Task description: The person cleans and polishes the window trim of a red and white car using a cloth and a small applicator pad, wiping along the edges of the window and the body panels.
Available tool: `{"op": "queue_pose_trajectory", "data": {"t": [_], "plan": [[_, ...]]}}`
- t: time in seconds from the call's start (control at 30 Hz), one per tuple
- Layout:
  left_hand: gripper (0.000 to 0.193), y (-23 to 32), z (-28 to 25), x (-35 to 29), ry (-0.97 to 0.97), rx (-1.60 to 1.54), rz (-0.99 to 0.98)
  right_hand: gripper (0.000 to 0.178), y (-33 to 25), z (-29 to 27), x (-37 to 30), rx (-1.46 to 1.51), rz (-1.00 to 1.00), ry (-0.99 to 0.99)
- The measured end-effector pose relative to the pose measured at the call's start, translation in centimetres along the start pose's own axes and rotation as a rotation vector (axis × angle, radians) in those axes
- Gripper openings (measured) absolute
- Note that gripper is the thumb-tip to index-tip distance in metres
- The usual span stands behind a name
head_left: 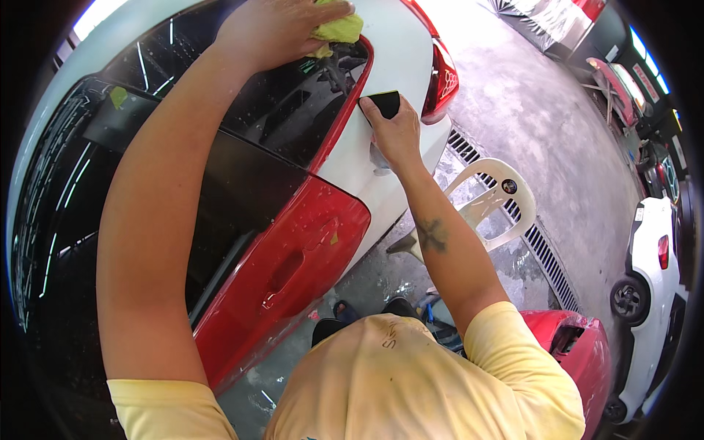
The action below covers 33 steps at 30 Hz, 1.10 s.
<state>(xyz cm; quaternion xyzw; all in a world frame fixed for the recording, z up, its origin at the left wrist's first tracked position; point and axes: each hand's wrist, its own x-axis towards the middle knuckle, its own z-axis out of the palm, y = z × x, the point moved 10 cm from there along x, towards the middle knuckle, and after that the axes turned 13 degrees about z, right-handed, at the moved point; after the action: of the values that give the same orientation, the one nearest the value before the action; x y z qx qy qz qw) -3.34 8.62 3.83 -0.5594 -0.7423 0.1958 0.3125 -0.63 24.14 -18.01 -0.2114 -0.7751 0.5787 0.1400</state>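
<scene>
My left hand [275,31] reaches across the car's rear side glass [293,110] at the top of the view, its fingers closed on a crumpled yellow-green cloth [341,29]. The cloth lies at the upper corner of the glass, by the red trim and the white body panel [400,51]. Lower and to the right, my right hand [398,136] grips a small flat black pad [385,105] with a thin yellowish edge. That pad rests against or just over the white panel, between the window and the red tail lamp [442,81]; contact is hard to tell.
The red rear door [301,249] has water drops on it. Beside the car stands a white plastic chair [513,198] over a floor drain grate [550,260]. A red body part [579,345] lies at lower right. Farther right are a white car [653,257] and a red bumper [616,88].
</scene>
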Motion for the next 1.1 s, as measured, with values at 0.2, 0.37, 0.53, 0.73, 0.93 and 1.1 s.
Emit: {"op": "queue_pose_trajectory", "data": {"t": [0.2, 0.37, 0.53, 0.73, 0.93, 1.1], "plan": [[0.06, -0.6, 0.1, 0.5, -0.015, 0.036, -0.024, 0.056, -0.1, 1.6, -0.4, -0.038, -0.162, 0.176], [0.063, -0.5, 0.8, 1.2, -0.053, 0.063, -0.056, 0.048, -3.5, -0.5, 3.4, 0.044, -0.197, 0.212], [0.064, -0.7, 0.1, 1.1, -0.009, 0.009, -0.073, 0.042, -1.6, 0.6, -0.1, -0.004, -0.258, 0.178], [0.063, -0.6, 0.0, 1.5, -0.013, 0.043, -0.068, 0.043, -3.3, -0.1, 4.4, 0.057, -0.219, 0.088], [0.066, -0.7, -0.1, 1.8, -0.046, 0.046, -0.098, 0.044, -4.2, -0.7, 6.4, -0.002, -0.281, 0.083], [0.066, -0.9, 0.4, 1.5, -0.058, 0.041, -0.121, 0.041, -3.1, 0.5, 4.1, -0.015, -0.327, 0.007]]}}
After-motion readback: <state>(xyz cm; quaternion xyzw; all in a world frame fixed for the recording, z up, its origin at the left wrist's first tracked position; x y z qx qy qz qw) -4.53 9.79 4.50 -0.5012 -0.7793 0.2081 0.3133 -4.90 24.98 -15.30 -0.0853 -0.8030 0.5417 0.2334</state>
